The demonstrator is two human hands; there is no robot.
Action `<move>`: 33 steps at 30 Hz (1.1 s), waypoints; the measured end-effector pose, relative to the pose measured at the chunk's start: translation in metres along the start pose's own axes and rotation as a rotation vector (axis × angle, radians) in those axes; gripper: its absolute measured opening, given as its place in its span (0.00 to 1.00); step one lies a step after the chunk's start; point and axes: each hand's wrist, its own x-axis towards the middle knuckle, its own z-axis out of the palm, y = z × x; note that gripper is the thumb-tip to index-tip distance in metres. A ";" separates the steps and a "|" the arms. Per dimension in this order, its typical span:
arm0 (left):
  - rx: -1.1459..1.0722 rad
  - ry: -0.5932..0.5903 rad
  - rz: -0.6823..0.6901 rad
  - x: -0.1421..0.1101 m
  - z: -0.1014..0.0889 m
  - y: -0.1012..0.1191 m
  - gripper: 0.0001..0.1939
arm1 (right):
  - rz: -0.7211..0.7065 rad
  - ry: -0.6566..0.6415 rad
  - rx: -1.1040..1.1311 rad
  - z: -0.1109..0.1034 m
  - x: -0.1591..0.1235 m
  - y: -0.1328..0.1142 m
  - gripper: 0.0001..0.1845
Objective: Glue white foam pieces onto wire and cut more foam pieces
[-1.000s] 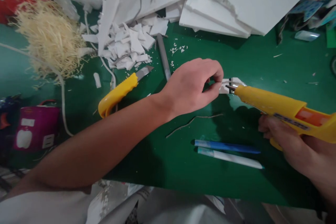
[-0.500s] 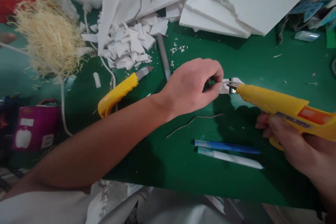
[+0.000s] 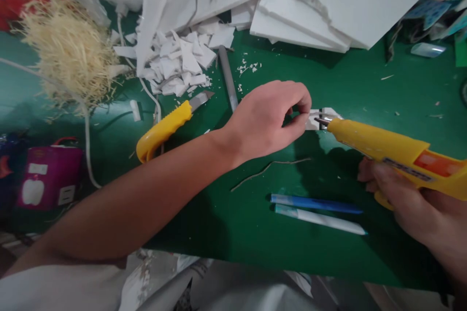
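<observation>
Thumb and fingers of my left hand (image 3: 272,119) are pinched on the left end of a small white foam piece (image 3: 313,121) with dark marks across it. Wrapped around the handle of a yellow hot glue gun (image 3: 383,143), my right hand (image 3: 412,204) holds its metal nozzle over the foam piece; whether the tip touches it I cannot tell. Below them lie a thin grey wire (image 3: 268,170), a blue pen (image 3: 317,203) and a white pen (image 3: 321,219). A yellow utility knife (image 3: 166,130) with its blade out rests left of my left hand, near a grey stick (image 3: 228,77).
White foam sheets (image 3: 343,5) are stacked at the back of the green table (image 3: 233,233). Foam scraps (image 3: 178,63) are heaped beside them. Pale shredded straw (image 3: 69,51), a white cord (image 3: 87,141) and a purple box (image 3: 51,175) occupy the left side.
Both hands, the foam piece and the glue gun stay almost in place. Fingertips seen at the far left edge have gone out of view.
</observation>
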 end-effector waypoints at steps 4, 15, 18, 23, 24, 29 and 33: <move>0.000 0.001 -0.002 0.000 0.000 0.000 0.05 | -0.027 -0.010 -0.003 -0.001 0.002 0.001 0.29; 0.002 -0.014 -0.024 0.001 0.000 0.001 0.05 | 0.062 0.032 0.113 -0.002 -0.005 -0.003 0.16; 0.005 -0.013 -0.018 0.001 0.000 0.001 0.05 | 0.057 0.021 0.112 -0.002 -0.005 -0.005 0.16; -0.007 -0.009 -0.021 0.001 0.000 0.001 0.05 | 0.025 0.025 0.018 -0.002 -0.002 0.001 0.24; -0.005 -0.011 -0.022 0.001 0.000 0.001 0.05 | 0.010 0.020 0.001 -0.002 -0.002 0.002 0.26; 0.013 -0.018 -0.030 0.001 0.000 0.001 0.06 | 0.046 -0.023 0.016 -0.003 -0.002 0.003 0.25; 0.009 -0.014 -0.033 0.001 0.000 0.001 0.06 | 0.104 0.001 0.094 -0.002 -0.006 0.000 0.15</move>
